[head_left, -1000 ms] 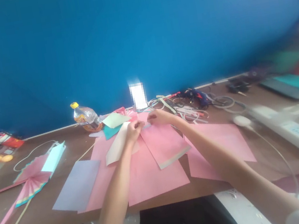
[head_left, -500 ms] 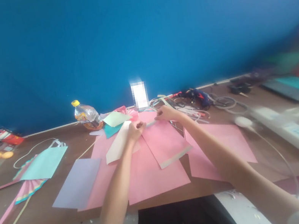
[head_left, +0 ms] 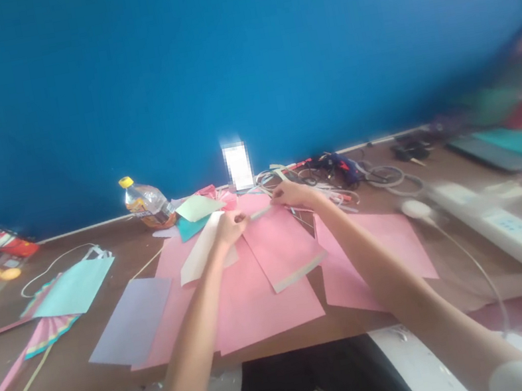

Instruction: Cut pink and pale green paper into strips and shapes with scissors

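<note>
A pink sheet of paper point(head_left: 286, 245) with a pale strip along its near edge lies over larger pink sheets point(head_left: 267, 316). Another pale strip point(head_left: 260, 212) runs along its far edge, between my hands. With fingers closed, my left hand point(head_left: 232, 227) grips the far left corner. My right hand point(head_left: 295, 194) pinches the far right corner, its fingertips pressed together. Beneath my left wrist is a white sheet point(head_left: 196, 259), partly covered. A pale green paper point(head_left: 198, 207) and a teal paper point(head_left: 190, 227) lie just beyond it.
A yellow-capped bottle point(head_left: 146, 205) leans at the back left. Farther left are a light blue sheet point(head_left: 78, 286) and a pleated paper fan point(head_left: 55, 331). A lavender sheet point(head_left: 132, 323) lies nearer. Tangled cables point(head_left: 333, 176), a white round-headed cord point(head_left: 415, 208) and a power strip point(head_left: 521, 237) occupy the right.
The whole view has shifted slightly, so things appear a little farther left. Both hands keep their hold at the far edge of the pink sheet, with hardly any other movement.
</note>
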Demonstrator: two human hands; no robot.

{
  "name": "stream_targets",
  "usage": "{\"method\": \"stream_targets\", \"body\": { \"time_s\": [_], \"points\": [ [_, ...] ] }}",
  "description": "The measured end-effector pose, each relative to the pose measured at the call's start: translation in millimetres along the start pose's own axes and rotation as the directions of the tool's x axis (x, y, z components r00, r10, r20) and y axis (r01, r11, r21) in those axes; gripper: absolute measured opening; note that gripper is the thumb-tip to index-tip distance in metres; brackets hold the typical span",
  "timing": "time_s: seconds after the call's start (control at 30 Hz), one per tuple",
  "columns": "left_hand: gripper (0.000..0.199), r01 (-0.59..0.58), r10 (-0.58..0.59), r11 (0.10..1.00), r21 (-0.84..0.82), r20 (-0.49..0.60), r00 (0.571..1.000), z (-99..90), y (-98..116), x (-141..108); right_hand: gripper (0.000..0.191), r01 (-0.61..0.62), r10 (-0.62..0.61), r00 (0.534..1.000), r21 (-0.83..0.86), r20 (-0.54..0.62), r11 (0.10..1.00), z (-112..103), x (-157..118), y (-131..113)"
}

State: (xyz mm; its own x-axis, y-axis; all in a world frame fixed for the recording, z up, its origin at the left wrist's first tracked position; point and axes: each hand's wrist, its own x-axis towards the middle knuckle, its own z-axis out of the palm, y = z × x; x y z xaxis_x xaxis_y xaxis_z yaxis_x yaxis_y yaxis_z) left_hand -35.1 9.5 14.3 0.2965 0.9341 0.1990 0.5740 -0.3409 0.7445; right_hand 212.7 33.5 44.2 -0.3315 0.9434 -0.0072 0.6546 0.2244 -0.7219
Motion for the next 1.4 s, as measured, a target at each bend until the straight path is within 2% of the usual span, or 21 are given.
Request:
{"method": "stream_targets", "body": {
  "time_s": [0.13,0.4,0.57,0.7,0.93,1.4],
  "points": [
    [0.023,0.007,-0.006,0.998,-0.062,0.003,1.000,-1.9,-4,-7,0.016,0.037,-0.038,0.999,0.049,0.024,0.998,-4,-1,2],
    [0.024,-0.031,0.028,0.990,-0.134,-0.024,0.999,0.2,-14,-21,0.018,-0.051,0.051,0.999,-0.038,-0.017,0.998,0,-1,3],
    [0.024,-0.019,0.015,0.998,-0.061,-0.060,0.998,1.8,-14,-24,0.014,-0.084,0.086,0.996,-0.070,0.023,0.994,-2,-7,-4],
    [0.022,0.047,-0.044,0.998,0.035,-0.083,0.996,4.9,-14,-22,0.015,-0.140,0.140,0.990,-0.127,-0.015,0.982,-1,-9,-5],
    [0.020,0.086,-0.076,0.988,0.125,-0.085,0.993,7.4,-8,-18,0.016,-0.143,0.140,0.989,-0.059,-0.053,0.988,6,-2,10],
    [0.021,0.085,-0.058,0.976,0.199,-0.136,0.989,8.8,-7,-19,0.016,-0.166,0.166,0.986,0.014,0.018,0.986,16,1,17]
  ]
}}
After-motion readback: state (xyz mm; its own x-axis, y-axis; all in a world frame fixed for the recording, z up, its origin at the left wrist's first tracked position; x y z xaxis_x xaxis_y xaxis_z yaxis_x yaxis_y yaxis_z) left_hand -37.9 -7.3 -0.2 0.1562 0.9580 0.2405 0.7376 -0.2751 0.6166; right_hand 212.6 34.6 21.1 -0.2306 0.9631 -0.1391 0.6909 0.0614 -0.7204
